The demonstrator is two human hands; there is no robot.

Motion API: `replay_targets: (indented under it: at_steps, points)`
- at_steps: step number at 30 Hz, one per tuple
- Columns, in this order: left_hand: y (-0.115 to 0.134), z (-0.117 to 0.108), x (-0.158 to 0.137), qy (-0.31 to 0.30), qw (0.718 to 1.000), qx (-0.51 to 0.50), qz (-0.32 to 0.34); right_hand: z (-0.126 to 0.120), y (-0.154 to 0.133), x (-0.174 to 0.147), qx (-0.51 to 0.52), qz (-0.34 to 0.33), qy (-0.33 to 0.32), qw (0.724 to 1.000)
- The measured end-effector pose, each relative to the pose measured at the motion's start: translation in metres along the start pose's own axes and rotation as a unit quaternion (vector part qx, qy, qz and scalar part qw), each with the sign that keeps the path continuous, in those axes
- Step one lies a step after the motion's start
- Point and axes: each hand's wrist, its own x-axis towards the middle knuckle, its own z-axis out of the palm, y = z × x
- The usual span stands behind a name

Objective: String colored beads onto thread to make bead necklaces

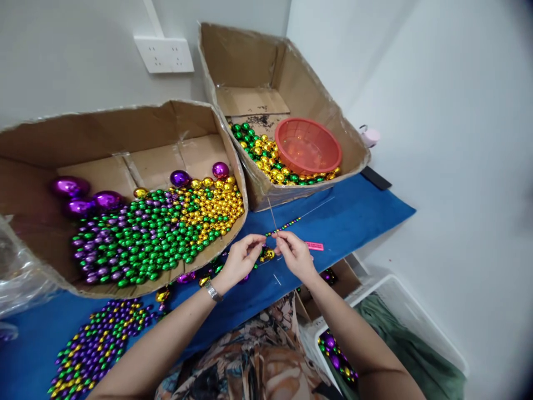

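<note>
Over the blue cloth, my left hand (244, 256) is closed, thumb and forefinger pinched at the near end of a string of small beads (288, 224). These beads are green, gold and purple, and a clear thread runs on past them. Close beside it, my right hand (293, 253) pinches a thin, straight, pale strand (272, 214) that points up and away; whether it is a needle or stiff thread I cannot tell. Below the fingertips lie gold beads (270, 254) and other shiny beads. A pink tag (315, 246) lies just right of my right hand.
A cardboard box (166, 119) at left holds green, purple and gold beads. Another box (308, 72) behind holds beads and a red basket (308, 145). Strung beads (100, 344) lie on the blue cloth (383, 214). A white bin (433, 316) with green fabric stands at right.
</note>
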Motion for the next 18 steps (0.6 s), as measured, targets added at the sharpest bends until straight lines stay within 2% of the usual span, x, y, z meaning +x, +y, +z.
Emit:
replay_targets:
  at_steps: [3,8,10,14,18]
  points:
    - [-0.006,0.004,0.0,-0.009,0.998,0.055,0.025,0.004,0.001,0.0,0.032,0.01,0.005,0.999]
    - [-0.003,0.013,0.002,-0.066,0.983,0.143,0.092,0.009,-0.004,0.0,0.068,0.024,0.018,0.997]
    - [-0.002,0.015,0.002,-0.077,0.985,0.121,0.095,0.008,-0.007,0.0,0.076,0.024,0.025,0.996]
    - [-0.002,0.012,0.004,-0.1,0.991,0.068,0.059,0.005,-0.01,0.002,0.087,0.019,0.036,0.995]
    - [0.003,0.001,0.008,-0.079,0.996,0.031,0.033,0.004,-0.015,0.004,0.098,0.018,0.034,0.994]
